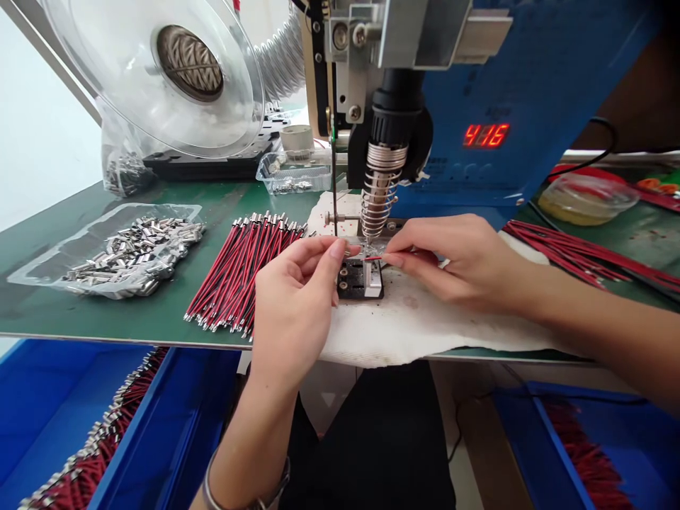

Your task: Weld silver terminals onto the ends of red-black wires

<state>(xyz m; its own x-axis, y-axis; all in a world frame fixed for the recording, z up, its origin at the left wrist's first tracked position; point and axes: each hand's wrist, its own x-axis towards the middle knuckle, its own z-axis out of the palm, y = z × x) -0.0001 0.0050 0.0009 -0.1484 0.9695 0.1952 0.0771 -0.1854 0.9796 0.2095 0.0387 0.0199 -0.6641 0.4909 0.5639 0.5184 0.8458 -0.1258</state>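
Observation:
My left hand (297, 283) is pinched on a small metal sleeve at the small black fixture (357, 280). My right hand (457, 258) pinches the end of a red and black wire (376, 256) and meets the left fingertips just above that fixture. Directly over them hangs the soldering iron tip with its coil spring (380, 191), mounted on the blue machine (510, 85). A white cloth (419, 319) lies under the fixture and both hands.
A bundle of red-black wires (244, 273) lies left of my hands, and a clear bag of metal sleeves (125, 248) farther left. More wires (574, 251) lie right. A solder spool (175, 64) stands behind. Blue bins (170, 425) hold finished wires.

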